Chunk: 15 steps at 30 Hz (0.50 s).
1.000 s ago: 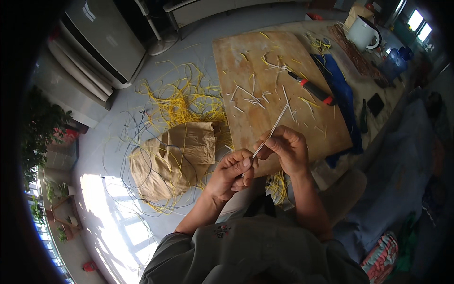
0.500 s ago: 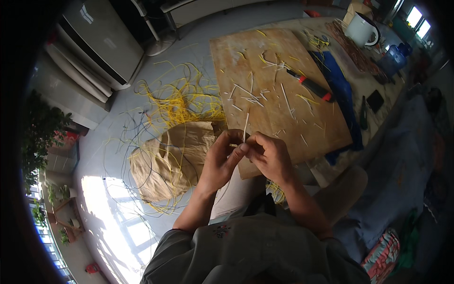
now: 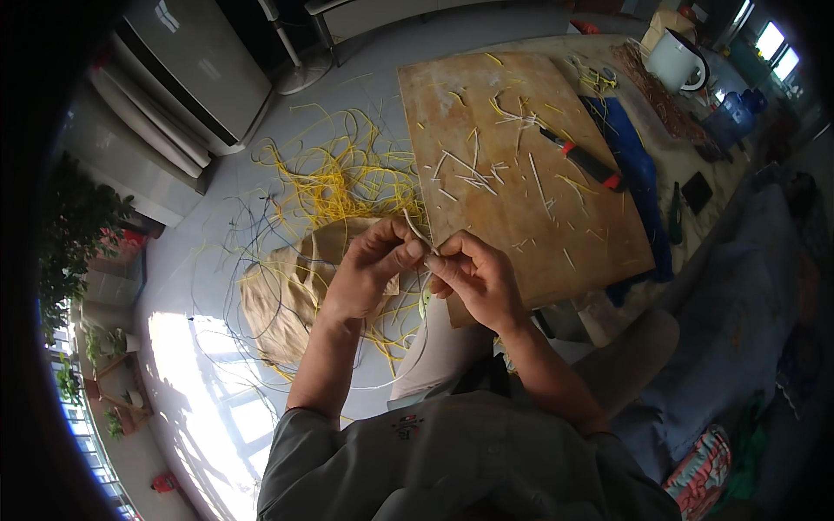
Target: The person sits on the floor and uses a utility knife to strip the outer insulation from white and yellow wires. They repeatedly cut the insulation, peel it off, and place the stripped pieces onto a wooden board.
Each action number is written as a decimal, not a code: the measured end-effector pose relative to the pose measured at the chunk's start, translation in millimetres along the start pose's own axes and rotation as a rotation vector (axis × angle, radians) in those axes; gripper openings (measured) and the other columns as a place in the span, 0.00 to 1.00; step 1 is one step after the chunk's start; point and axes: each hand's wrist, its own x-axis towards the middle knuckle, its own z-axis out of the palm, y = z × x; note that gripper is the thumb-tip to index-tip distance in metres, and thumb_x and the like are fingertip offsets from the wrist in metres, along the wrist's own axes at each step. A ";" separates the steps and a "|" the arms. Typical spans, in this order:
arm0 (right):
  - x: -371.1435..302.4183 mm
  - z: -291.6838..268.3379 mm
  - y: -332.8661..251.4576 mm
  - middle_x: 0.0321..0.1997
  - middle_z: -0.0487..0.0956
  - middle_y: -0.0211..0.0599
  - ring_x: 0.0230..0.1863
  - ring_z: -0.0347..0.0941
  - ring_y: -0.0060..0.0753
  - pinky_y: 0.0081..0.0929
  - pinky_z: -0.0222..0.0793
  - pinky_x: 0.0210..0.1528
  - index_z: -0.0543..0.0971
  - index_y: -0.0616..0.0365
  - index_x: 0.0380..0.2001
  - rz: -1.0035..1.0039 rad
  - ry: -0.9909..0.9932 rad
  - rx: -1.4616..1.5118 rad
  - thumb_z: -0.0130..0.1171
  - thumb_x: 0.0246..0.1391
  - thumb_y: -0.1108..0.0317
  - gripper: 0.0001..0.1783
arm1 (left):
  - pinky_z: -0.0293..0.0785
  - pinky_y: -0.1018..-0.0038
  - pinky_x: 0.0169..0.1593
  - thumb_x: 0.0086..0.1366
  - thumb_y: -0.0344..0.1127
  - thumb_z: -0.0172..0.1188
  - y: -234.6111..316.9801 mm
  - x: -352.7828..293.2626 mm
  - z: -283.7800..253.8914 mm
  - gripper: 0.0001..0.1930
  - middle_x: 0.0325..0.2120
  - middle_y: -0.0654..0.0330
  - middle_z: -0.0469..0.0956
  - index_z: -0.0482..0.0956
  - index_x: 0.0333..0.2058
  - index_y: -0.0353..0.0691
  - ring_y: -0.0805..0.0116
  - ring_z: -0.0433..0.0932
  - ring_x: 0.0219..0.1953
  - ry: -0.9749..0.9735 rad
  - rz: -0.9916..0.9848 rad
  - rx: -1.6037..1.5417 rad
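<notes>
My left hand [image 3: 372, 267] and my right hand [image 3: 479, 280] meet above my lap, fingers pinched on a thin white wire [image 3: 412, 222]. Its short free end sticks up past the left fingertips, and the rest hangs in a loose loop below the hands. Just beyond my right hand lies a wooden board [image 3: 512, 221], strewn with short white and yellow sheath pieces [image 3: 469, 169]. A utility knife [image 3: 592, 167] with a black and red handle rests on the board's right side, touched by neither hand.
On the floor to the left, tangled yellow wire [image 3: 339, 178] spreads beside a brown sack [image 3: 282, 304]. Right of the board are blue cloth [image 3: 627, 143], a bundle of copper-coloured wire [image 3: 650, 82], a white mug [image 3: 673, 62] and a clear blue bottle [image 3: 738, 108].
Both hands have shifted, the left one to the left and slightly up. The wire end, upright before, now leans left, and more of the hanging loop shows.
</notes>
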 end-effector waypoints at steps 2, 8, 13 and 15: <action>1.6 -14.5 -1.6 0.19 0.73 0.31 0.20 0.72 0.19 0.15 0.68 0.22 0.68 0.59 0.26 0.088 0.099 0.160 0.54 0.54 0.68 0.08 | 0.72 0.76 0.30 0.66 0.37 0.46 15.6 3.9 -12.8 0.07 0.20 0.64 0.68 0.69 0.34 0.40 0.75 0.67 0.21 0.037 -0.019 -0.396; 9.9 -46.9 15.6 0.24 0.74 0.33 0.24 0.72 0.24 0.18 0.68 0.24 0.69 0.52 0.29 0.113 0.294 0.541 0.51 0.56 0.64 0.06 | 0.61 0.81 0.24 0.68 0.38 0.43 44.3 23.6 -83.1 0.09 0.17 0.66 0.64 0.68 0.39 0.41 0.79 0.59 0.18 0.256 0.305 -0.420; -0.1 -17.6 16.6 0.21 0.73 0.39 0.20 0.69 0.26 0.19 0.62 0.21 0.66 0.54 0.29 0.040 0.010 0.711 0.44 0.60 0.60 0.10 | 0.60 0.80 0.24 0.67 0.37 0.44 63.0 93.3 -119.2 0.13 0.21 0.63 0.70 0.71 0.42 0.35 0.79 0.59 0.19 0.163 0.333 -0.378; -15.3 -10.3 16.0 0.15 0.70 0.35 0.17 0.66 0.21 0.18 0.60 0.21 0.65 0.56 0.24 0.131 -0.118 0.307 0.46 0.59 0.62 0.12 | 0.59 0.83 0.22 0.66 0.38 0.44 74.7 122.4 -183.2 0.12 0.22 0.64 0.71 0.70 0.40 0.35 0.79 0.61 0.19 -0.011 0.301 -0.418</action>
